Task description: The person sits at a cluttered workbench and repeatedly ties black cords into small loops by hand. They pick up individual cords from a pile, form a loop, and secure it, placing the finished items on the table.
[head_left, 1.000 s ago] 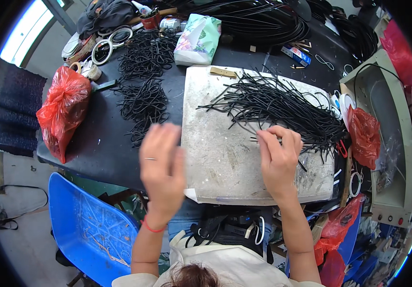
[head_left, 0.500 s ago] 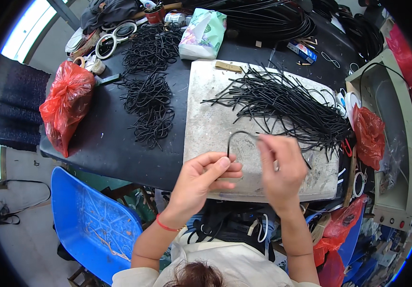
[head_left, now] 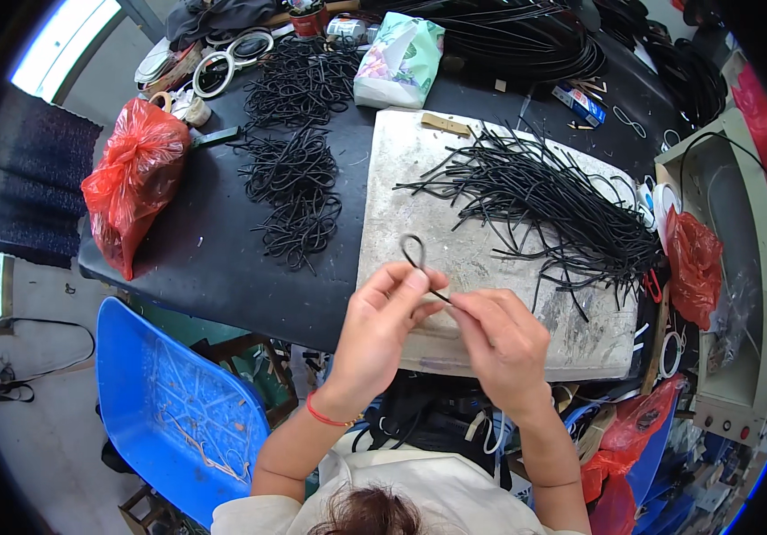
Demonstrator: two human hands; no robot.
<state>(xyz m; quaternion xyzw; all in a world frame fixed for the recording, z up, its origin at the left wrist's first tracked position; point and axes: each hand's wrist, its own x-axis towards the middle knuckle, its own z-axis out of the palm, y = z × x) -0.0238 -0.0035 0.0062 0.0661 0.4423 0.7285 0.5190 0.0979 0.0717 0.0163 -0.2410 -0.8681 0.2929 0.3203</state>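
A thin black cord (head_left: 414,242) is bent into a small loop above the near part of a pale worn board (head_left: 392,214). My left hand (head_left: 388,312) pinches it at the loop's base between thumb and fingers. Close beside it, my right hand (head_left: 501,343) pinches the cord's other stretch, just right of the left fingertips. Farther right on the board lies a loose bundle of straight black cords (head_left: 535,192). To the left, on the dark table (head_left: 214,192), sits a heap of looped black cords (head_left: 290,187). The cord's ends are partly hidden in my fingers.
A knotted red plastic bag (head_left: 134,192) stands on the table's left. At the back are a tissue pack (head_left: 401,62), black coils (head_left: 508,45) and a blue box (head_left: 579,104). A blue plastic tub (head_left: 178,401) is below left; a grey-green machine frame (head_left: 731,357) stands right.
The cord, an open arch before, is now a closed loop. My right hand has come down and left to meet my left hand. The whole view has shifted slightly.
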